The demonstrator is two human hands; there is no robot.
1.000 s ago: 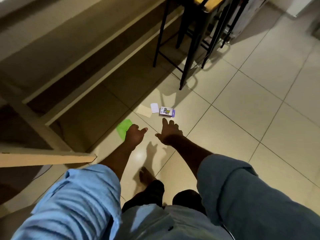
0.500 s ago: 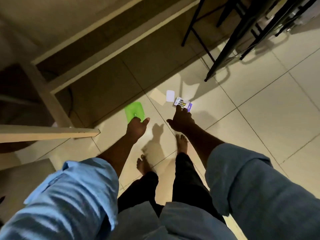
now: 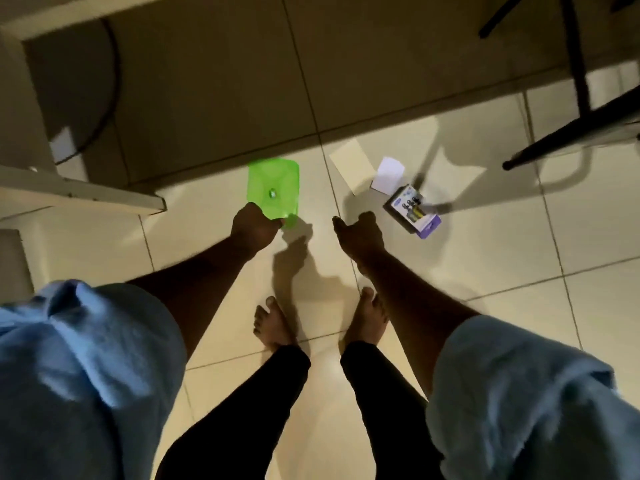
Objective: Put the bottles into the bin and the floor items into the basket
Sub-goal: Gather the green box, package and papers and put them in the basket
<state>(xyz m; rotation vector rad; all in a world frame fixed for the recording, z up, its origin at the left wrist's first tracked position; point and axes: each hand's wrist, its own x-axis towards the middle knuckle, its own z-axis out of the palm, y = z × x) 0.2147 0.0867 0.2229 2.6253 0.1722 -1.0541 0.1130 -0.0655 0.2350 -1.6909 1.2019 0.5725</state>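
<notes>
Reaching down to the floor

My left hand (image 3: 254,226) pinched the flat green plastic lid (image 3: 273,187); my right hand (image 3: 360,233) hung loosely apart, empty.

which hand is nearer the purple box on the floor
Right. The right hand is open just left of the purple box, not touching it. The left hand is farther left, gripping the green lid.

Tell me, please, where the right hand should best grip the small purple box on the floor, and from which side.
Probably across its two long edges, from above: the purple box lies flat on the tile, and the right hand is open beside its near-left side.
</notes>
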